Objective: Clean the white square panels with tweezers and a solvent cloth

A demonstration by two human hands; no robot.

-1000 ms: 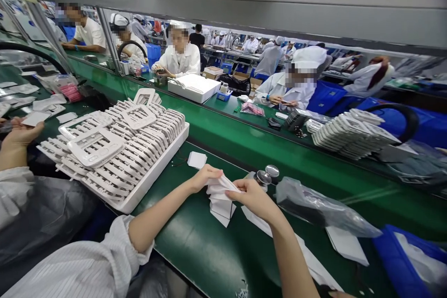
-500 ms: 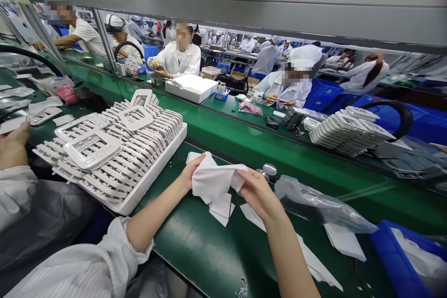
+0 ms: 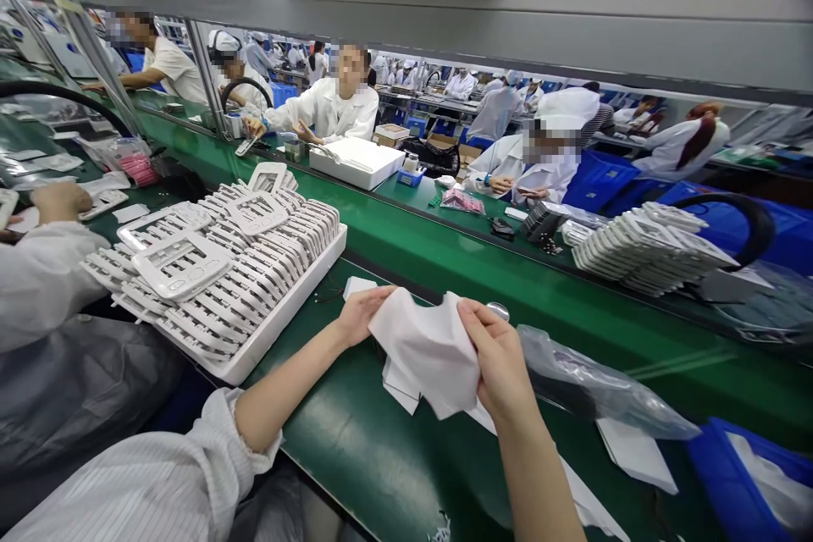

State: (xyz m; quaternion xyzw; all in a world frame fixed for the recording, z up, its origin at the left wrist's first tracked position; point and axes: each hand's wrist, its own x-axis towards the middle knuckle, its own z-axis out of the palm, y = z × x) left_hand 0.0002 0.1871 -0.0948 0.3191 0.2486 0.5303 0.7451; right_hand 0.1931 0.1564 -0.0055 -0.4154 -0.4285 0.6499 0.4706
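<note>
Glossy green worktop [image 3: 356, 432] stretches below a thin, soft white cloth [image 3: 428, 351] held spread in the air. Fingers of the bare left hand [image 3: 363, 315] pinch its left edge, those of the bare right hand [image 3: 501, 360] clamp its right edge, its middle hanging between them.

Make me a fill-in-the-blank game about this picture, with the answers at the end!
1. The left hand and the right hand hold a cloth whose colour is ____.
2. The colour of the table below the hands is ____.
3. In the picture, the tray full of frames is on the ____ side of the cloth.
4. The bin near the lower right corner is coloured ____.

Missing words: white; green; left; blue.
</note>
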